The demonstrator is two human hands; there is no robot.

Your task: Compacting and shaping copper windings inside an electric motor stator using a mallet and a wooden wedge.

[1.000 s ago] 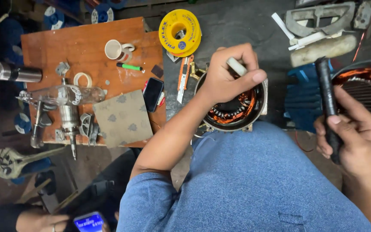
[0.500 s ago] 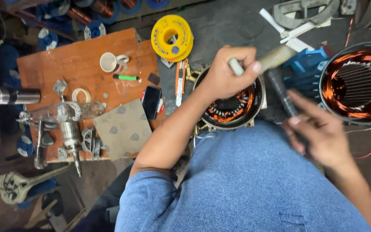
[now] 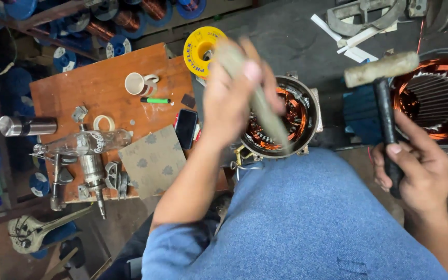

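My left hand (image 3: 234, 98) grips a long pale rod (image 3: 265, 111), blurred, whose lower end reaches into the copper windings of a small motor stator (image 3: 291, 116) between my knees. My right hand (image 3: 416, 166) is closed on the black handle of a mallet (image 3: 385, 93) with a pale cylindrical head, raised to the right of that stator. A second, larger stator (image 3: 436, 98) with copper windings lies behind the mallet at the right edge.
A brown board (image 3: 94, 88) at left carries a white cup (image 3: 137, 83), green marker (image 3: 155, 100), black phone (image 3: 186, 128), tape roll (image 3: 103, 123), glass bottle (image 3: 84, 143), metal flask (image 3: 27, 125) and sandpaper sheet (image 3: 154, 161). A yellow spool (image 3: 199, 49) lies behind. Wire reels line the top left.
My left hand has lifted and the rod now points down into the small stator. My right hand has swung the mallet up to the right, head raised.
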